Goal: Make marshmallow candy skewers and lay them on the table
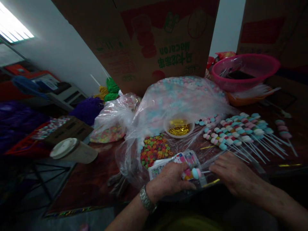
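My left hand, with a watch at the wrist, is closed around a marshmallow skewer. Pink and blue pieces show past the fingers, and a white stick points right. At that stick's end is my right hand, its fingers curled together; what they pinch, if anything, is hidden. Under the left hand lies a stack of printed cards or labels. Ring-shaped candies in orange, green and red form a pile behind it. A clear bowl contains gold twist ties. Finished-looking marshmallow skewers lie in rows at the right.
A large clear bag of pastel marshmallows stands behind, against a cardboard box. A pink basket sits at the back right. At the left are a lidded cup lying tilted and a smaller candy bag.
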The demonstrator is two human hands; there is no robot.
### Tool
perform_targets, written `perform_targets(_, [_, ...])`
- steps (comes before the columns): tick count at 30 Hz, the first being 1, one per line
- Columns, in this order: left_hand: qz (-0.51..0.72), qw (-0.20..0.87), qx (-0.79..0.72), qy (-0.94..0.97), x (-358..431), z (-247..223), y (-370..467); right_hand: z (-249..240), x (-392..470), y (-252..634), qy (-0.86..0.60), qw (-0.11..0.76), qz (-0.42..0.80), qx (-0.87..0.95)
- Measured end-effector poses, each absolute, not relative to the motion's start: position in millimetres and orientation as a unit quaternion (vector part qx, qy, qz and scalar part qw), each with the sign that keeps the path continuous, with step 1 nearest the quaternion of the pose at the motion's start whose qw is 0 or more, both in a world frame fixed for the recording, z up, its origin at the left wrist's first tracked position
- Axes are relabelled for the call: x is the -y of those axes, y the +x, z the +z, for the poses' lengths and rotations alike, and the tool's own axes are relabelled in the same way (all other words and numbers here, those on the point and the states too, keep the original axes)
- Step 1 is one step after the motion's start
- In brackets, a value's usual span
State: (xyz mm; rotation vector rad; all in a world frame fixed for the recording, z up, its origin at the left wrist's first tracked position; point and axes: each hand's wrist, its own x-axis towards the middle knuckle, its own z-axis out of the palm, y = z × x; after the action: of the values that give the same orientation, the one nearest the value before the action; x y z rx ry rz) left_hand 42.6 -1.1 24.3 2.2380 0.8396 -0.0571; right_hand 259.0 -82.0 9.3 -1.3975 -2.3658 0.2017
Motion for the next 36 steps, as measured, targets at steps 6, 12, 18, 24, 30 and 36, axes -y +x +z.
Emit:
perform_targets(6, [-0.043,0.315,-0.295,0.901,12.3,19.0,64.0,-5.0,79.3,226.5,-0.512,0.182,0.149,0.826])
perform_targets(12, [-0.046,0.159,-0.331,0.929,-3.8,31.0,41.4,-0.9,80.2,249.4,-0.542,0.216,0.186,0.79])
perform_targets(18, [-0.068,0.431,-0.281,0.855,-14.6,40.4,18.5,15.4,84.3,270.4,-0.457,0.256,0.018,0.852])
perform_targets(24, [-0.169,0.583,-0.253,0.754,-16.2,40.8,26.5,30.3,92.2,270.7,-0.362,0.239,-0.123,0.892])
perform_targets(30, [-0.15,0.391,-0.285,0.862,-5.2,43.7,53.8,6.9,89.2,239.3,-0.432,0.272,-0.022,0.86])
perform_targets(36, [-0.143,0.213,-0.337,0.906,4.3,37.9,63.4,3.8,84.1,232.6,-0.516,0.282,0.115,0.801])
